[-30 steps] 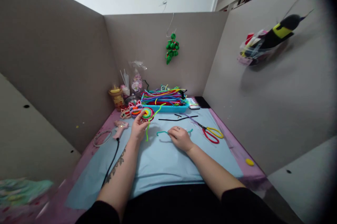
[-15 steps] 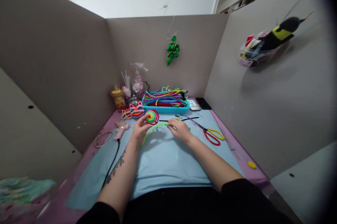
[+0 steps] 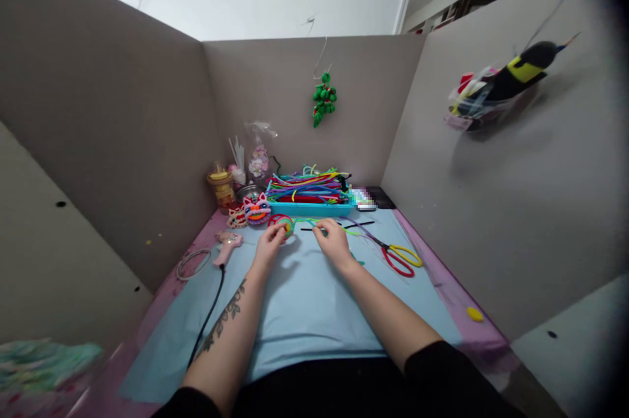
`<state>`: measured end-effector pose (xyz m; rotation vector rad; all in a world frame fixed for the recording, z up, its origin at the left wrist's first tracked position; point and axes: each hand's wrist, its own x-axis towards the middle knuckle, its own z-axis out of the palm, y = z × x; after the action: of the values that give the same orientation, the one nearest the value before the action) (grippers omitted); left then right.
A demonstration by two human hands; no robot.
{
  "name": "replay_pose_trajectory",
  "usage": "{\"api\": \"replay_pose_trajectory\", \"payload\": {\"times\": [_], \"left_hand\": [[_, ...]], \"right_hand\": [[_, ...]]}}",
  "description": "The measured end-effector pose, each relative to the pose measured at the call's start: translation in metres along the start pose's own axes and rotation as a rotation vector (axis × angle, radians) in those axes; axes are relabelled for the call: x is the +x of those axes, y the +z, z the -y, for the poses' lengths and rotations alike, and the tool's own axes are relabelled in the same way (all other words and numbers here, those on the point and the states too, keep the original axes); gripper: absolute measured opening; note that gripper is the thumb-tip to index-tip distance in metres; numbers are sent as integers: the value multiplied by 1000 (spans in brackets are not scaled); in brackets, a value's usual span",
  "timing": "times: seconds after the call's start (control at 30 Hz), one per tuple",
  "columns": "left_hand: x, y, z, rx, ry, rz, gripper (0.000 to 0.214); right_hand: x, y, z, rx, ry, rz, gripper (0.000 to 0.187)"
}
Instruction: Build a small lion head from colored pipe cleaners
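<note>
My left hand pinches a multicoloured coil of pipe cleaners, partly hidden by the fingers, with a red loop showing at its back. From the coil a green pipe cleaner runs across to my right hand, whose thumb and fingers are closed on it. A bright green end sticks out to the right of that hand. Both hands are held over the light blue mat. Black pipe cleaners lie behind and beside the right hand. Scissors with red and yellow handles rest farther right.
At the back stands a blue tray heaped with pipe cleaners. Left of it are lion-head pieces, a cup and a bag of flowers. A pink glue gun with its cord lies left. Grey partitions enclose the table.
The coil has turned from facing the camera to a more edge-on angle. The green pipe cleaner, which hung down between the hands, now spans from the coil to my right hand.
</note>
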<state>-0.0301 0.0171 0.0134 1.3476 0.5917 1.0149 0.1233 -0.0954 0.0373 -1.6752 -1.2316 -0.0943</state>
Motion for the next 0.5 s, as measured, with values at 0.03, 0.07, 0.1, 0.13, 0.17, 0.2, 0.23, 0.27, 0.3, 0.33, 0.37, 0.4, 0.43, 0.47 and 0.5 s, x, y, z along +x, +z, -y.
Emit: {"api": "replay_pose_trajectory", "payload": {"times": [0.03, 0.07, 0.1, 0.13, 0.17, 0.2, 0.23, 0.27, 0.3, 0.33, 0.37, 0.4, 0.43, 0.47, 0.5], "left_hand": [[-1, 2, 1, 57, 5, 56, 47], [-2, 4, 3, 108, 25, 81, 44], [-2, 5, 4, 167, 51, 102, 40], [-2, 5, 5, 216, 76, 105, 37], [-1, 5, 6, 254, 92, 102, 35], [-1, 4, 6, 277, 99, 93, 34], [0, 4, 6, 283, 96, 78, 33], [0, 4, 6, 276, 83, 64, 32], [0, 3, 5, 262, 65, 50, 32], [0, 3, 3, 245, 49, 35, 32], [-1, 3, 2, 237, 41, 22, 32], [-2, 3, 1, 251, 51, 12, 32], [-2, 4, -1, 283, 81, 3, 31], [-3, 4, -2, 331, 129, -4, 30], [-4, 5, -3, 384, 186, -13, 30]], "right_hand": [[-3, 5, 1, 18, 0, -27, 16], [-6, 9, 2, 31, -2, -42, 15], [-8, 13, 2, 44, -8, -50, 15], [-10, 16, 1, 53, -21, -49, 15], [-12, 19, 0, 60, -33, -49, 14], [-13, 21, -2, 65, -46, -42, 14], [-14, 22, -4, 65, -56, -34, 15], [-14, 23, -6, 61, -60, -25, 15], [-15, 24, -8, 52, -58, -14, 15], [-16, 23, -9, 37, -52, -2, 15], [-17, 23, -10, 16, -48, 8, 15], [-19, 22, -10, -12, -51, 11, 15], [-20, 21, -10, -44, -61, 4, 15], [-21, 20, -8, -73, -83, -12, 17], [-22, 19, -6, -94, -116, -30, 21]]}}
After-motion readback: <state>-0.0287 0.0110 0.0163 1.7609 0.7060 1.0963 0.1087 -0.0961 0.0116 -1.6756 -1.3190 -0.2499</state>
